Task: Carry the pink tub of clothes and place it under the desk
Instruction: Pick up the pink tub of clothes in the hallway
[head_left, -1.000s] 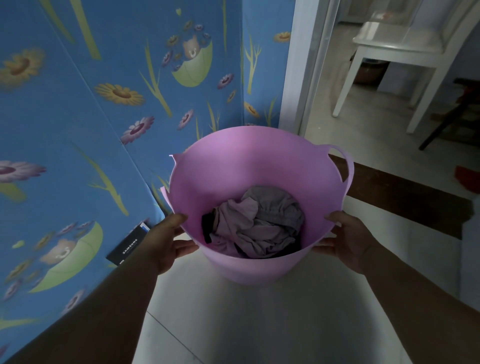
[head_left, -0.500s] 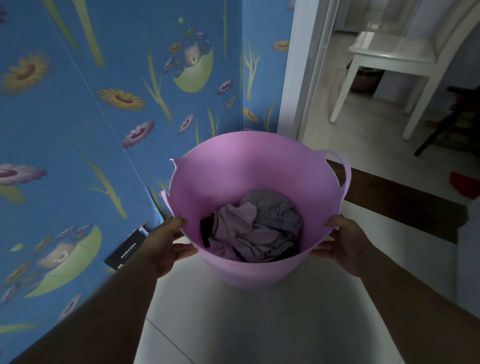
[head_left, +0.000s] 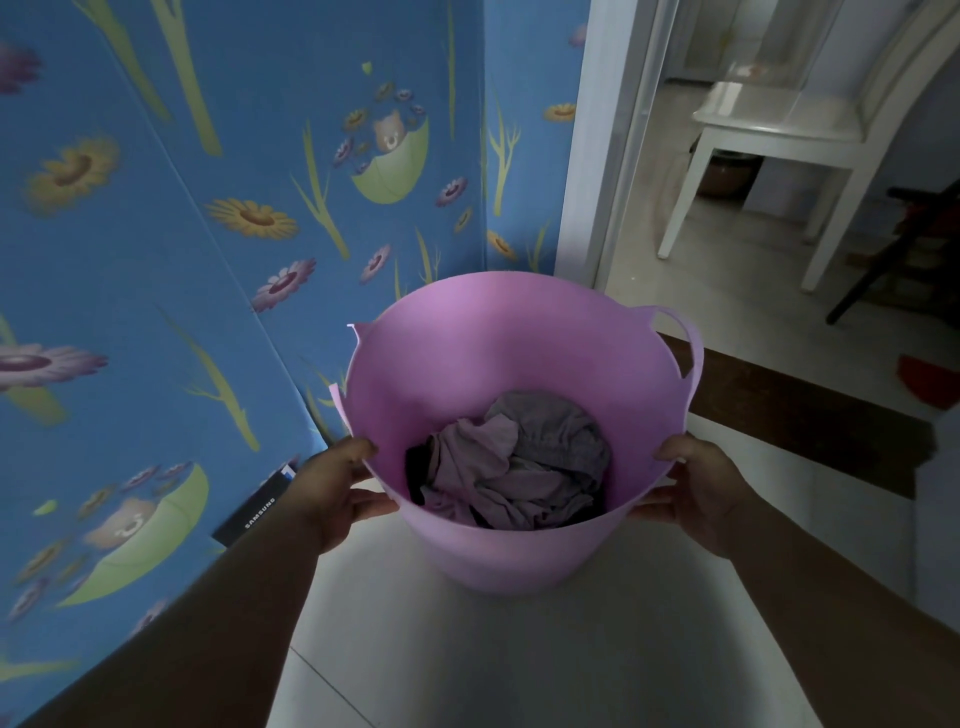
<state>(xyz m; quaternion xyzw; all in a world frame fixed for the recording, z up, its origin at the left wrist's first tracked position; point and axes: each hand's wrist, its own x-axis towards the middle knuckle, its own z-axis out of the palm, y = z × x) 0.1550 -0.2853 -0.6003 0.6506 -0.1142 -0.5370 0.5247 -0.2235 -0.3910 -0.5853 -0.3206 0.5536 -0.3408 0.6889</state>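
The pink tub (head_left: 498, 343) is in the middle of the view, held up above the pale tiled floor. Crumpled grey and lilac clothes (head_left: 514, 467) lie in its bottom. My left hand (head_left: 332, 488) grips the tub's near left rim, thumb over the edge and fingers under it. On the near right rim my right hand (head_left: 696, 483) grips the same way. A loop handle (head_left: 685, 343) shows on the tub's far right side. No desk is in view.
A blue flowered wall (head_left: 208, 260) runs close along the left. A dark Samsung box (head_left: 254, 512) leans at its foot. A white door frame (head_left: 602, 140) opens ahead to a room with a white chair (head_left: 769, 130). A dark threshold strip (head_left: 800, 415) crosses the floor.
The tub and both hands have shifted slightly forward toward the doorway; the chair and door frame sit a little nearer in view. The grip on the rim is unchanged.
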